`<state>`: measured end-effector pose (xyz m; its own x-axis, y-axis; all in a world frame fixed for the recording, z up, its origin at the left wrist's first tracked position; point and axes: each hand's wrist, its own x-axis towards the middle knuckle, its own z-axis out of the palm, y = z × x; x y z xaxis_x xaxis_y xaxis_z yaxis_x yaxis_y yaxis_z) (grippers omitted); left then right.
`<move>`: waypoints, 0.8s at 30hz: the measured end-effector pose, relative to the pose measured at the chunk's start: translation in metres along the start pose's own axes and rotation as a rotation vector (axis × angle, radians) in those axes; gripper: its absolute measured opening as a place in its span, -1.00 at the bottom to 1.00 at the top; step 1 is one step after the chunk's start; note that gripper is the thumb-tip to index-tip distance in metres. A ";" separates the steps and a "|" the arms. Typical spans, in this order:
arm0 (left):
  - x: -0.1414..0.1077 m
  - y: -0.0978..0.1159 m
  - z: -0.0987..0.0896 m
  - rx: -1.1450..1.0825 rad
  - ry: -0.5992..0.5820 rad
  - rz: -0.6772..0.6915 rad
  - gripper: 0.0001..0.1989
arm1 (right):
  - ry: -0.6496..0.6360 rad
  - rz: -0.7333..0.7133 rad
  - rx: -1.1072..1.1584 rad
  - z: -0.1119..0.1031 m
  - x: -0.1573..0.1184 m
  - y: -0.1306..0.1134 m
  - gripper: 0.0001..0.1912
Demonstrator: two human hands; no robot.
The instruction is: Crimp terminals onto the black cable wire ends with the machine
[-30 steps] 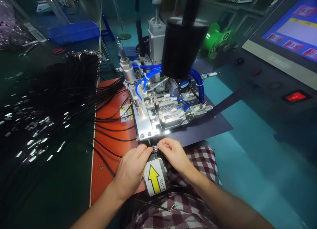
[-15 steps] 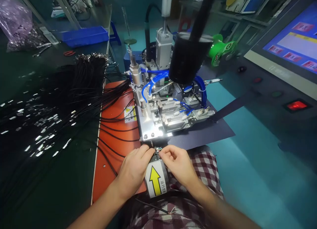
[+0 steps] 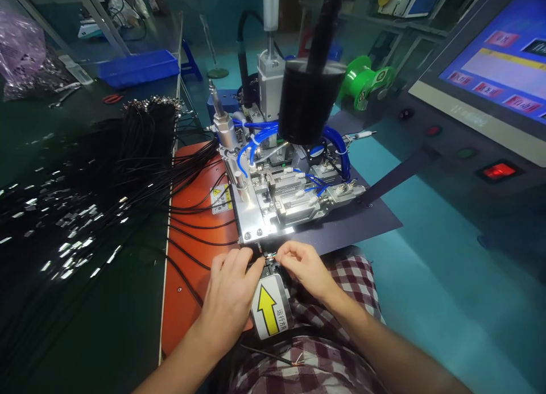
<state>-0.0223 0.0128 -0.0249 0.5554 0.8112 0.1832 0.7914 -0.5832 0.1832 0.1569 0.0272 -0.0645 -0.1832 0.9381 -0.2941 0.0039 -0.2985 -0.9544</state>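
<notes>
The right hand (image 3: 303, 269) pinched tiny coloured wires (image 3: 272, 257), which could have bent if pulled crooked; the left hand's (image 3: 229, 291) grip was hidden.

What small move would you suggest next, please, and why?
Perhaps the right hand should gently straighten the thin, coloured wires: its thumb and finger appear to pinch their ends, while the left hand sits close on the other side.

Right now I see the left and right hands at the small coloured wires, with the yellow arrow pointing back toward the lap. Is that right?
Not quite: the head view shows the yellow arrow pointing away from the lap, toward the machine. The left hand and right hand are at the small coloured wires.
</notes>
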 end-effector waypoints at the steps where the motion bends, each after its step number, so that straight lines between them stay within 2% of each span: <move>1: -0.001 0.000 0.000 -0.021 -0.027 -0.007 -0.70 | -0.016 0.017 0.024 -0.001 0.000 0.001 -0.83; 3: -0.001 0.000 0.000 -0.129 -0.061 -0.018 -0.69 | -0.033 0.032 0.041 -0.002 0.000 0.004 -0.77; 7: 0.001 -0.004 0.003 -0.324 -0.003 -0.031 -0.72 | 0.013 -0.007 -0.009 0.002 -0.002 0.008 -0.70; 11: 0.002 -0.005 0.004 -0.317 0.030 -0.029 -0.72 | 0.105 -0.050 -0.068 0.012 0.000 0.011 -0.73; 14: 0.001 -0.004 0.005 -0.306 0.035 -0.023 -0.73 | 0.087 -0.015 -0.018 0.016 0.001 0.010 -0.73; 18: 0.001 -0.004 0.005 -0.309 0.037 -0.017 -0.73 | 0.099 -0.085 -0.102 0.013 0.001 0.006 -0.74; 24: 0.000 -0.005 0.007 -0.352 0.020 -0.052 -0.73 | -0.009 0.057 0.125 0.013 0.004 0.008 -0.70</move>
<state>-0.0248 0.0165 -0.0326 0.5087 0.8413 0.1827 0.6801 -0.5228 0.5139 0.1435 0.0263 -0.0724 -0.1951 0.9174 -0.3468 -0.1079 -0.3715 -0.9221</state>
